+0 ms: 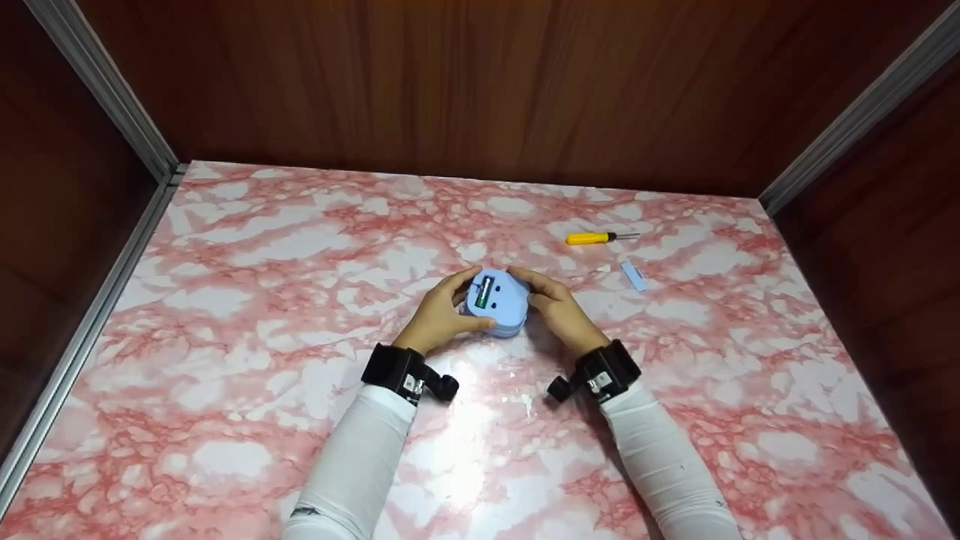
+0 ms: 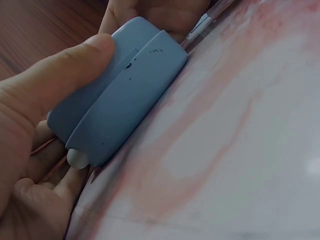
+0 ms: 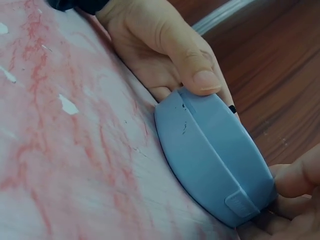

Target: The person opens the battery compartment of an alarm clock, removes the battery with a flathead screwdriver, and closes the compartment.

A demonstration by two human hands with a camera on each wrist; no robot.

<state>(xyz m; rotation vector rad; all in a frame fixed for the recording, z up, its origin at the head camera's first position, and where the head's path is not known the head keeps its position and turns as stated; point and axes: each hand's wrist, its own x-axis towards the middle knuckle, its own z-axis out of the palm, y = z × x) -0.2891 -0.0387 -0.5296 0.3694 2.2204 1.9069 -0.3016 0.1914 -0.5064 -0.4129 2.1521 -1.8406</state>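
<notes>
A light blue plastic device with rounded edges lies with its battery compartment facing up. Inside the compartment sits a green battery. My left hand grips the device from the left, thumb along the near edge and fingers round the far side. From the right, my right hand holds the opposite end between thumb and fingers. In the left wrist view, the side of the blue device shows a seam, dark specks and a pale round knob. Its underside is hidden. A raised tab marks the blue device in the right wrist view.
A yellow-handled screwdriver lies beyond the right hand. Nearer sits a narrow light blue battery cover. The red-and-white marbled tabletop is bounded by dark wood panels at the back and sides.
</notes>
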